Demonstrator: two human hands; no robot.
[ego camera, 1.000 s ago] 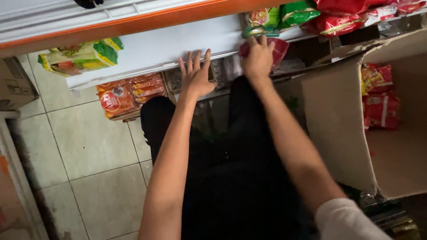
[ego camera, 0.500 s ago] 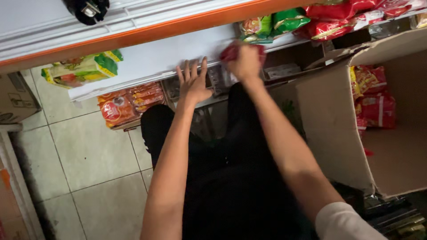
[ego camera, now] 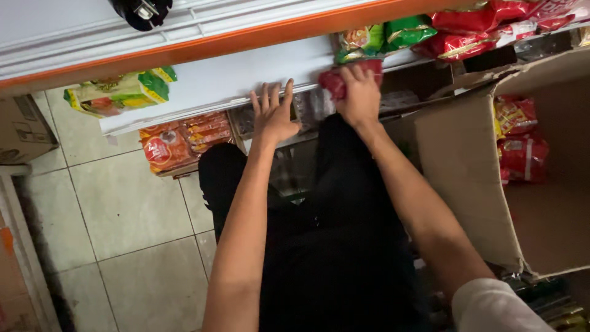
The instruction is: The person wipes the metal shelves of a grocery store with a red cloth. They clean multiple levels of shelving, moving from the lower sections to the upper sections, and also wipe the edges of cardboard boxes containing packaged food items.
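Observation:
My right hand (ego camera: 359, 95) is closed around a red snack packet (ego camera: 335, 82) and holds it at the front edge of a white shelf (ego camera: 246, 77). My left hand (ego camera: 273, 114) lies flat with fingers spread against that shelf edge, holding nothing. Green packets (ego camera: 384, 37) and more red packets (ego camera: 485, 27) lie on the shelf just right of the held one. My knees in black trousers are below both hands.
An open cardboard box (ego camera: 467, 178) at the right holds several red packets (ego camera: 519, 138). Orange packets (ego camera: 178, 138) sit on a lower shelf, green and yellow packets (ego camera: 120, 92) at the left. Tiled floor (ego camera: 123, 215) lies lower left. An orange-edged shelf runs overhead.
My right hand has carried the red packet up and left along the shelf edge. The left hand has stayed flat on the shelf, and the view has tilted a little.

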